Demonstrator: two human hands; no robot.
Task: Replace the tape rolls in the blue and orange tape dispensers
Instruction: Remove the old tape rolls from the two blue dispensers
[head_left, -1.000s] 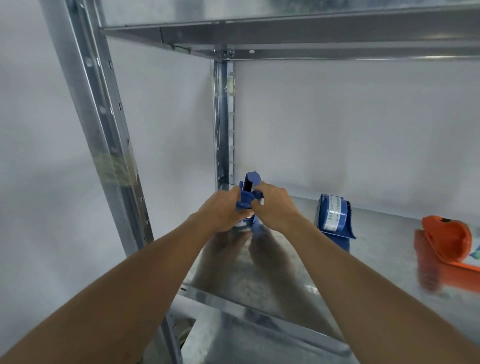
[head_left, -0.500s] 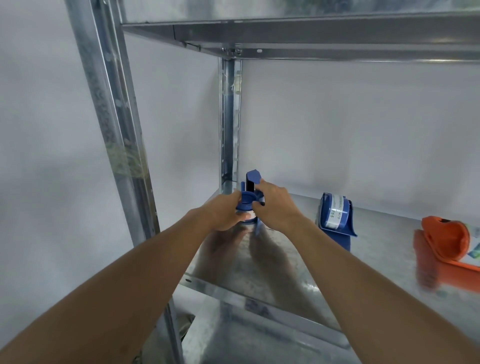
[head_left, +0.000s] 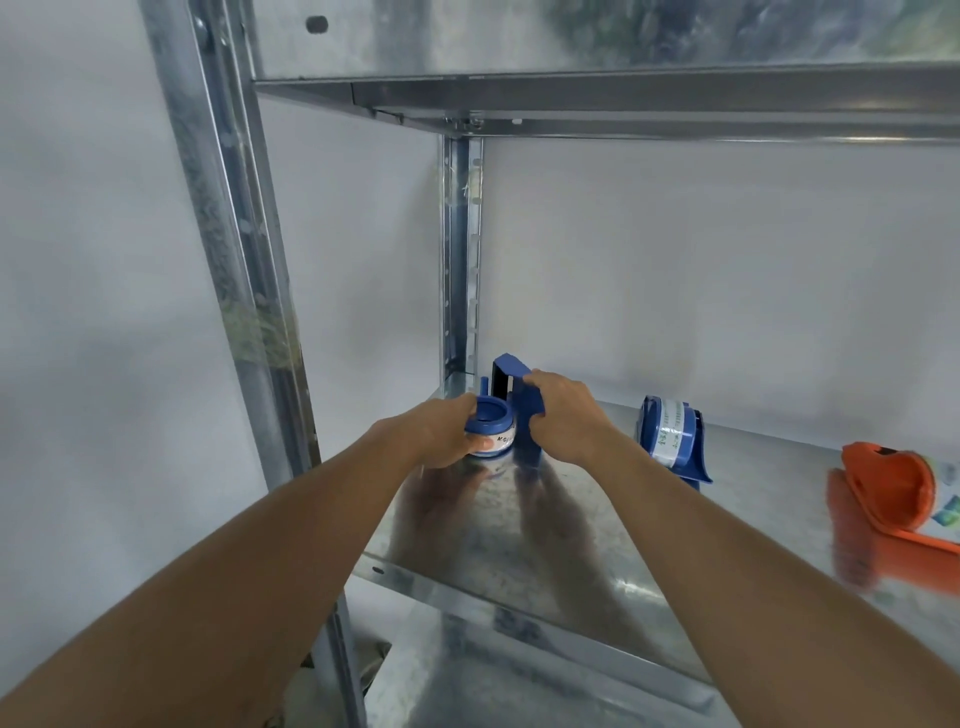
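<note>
On the metal shelf (head_left: 597, 525) the right hand (head_left: 563, 418) grips the blue dispenser frame (head_left: 524, 410), standing upright with its long axis vertical, while the left hand (head_left: 441, 428) holds the tape roll (head_left: 491, 431), core opening upward, just beside it. Right of the hands stand a second blue dispenser (head_left: 670, 439) and, farther right, an orange dispenser (head_left: 893, 491), with grey walls behind.

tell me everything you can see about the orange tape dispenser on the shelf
The orange dispenser looks like glossy plastic, with a rounded hood over a flat base. It lies on the metal shelf at the far right, cut off by the picture's edge. A roll with white and teal print sits in it. Neither hand touches it; its orange reflection shows on the shelf.
</note>
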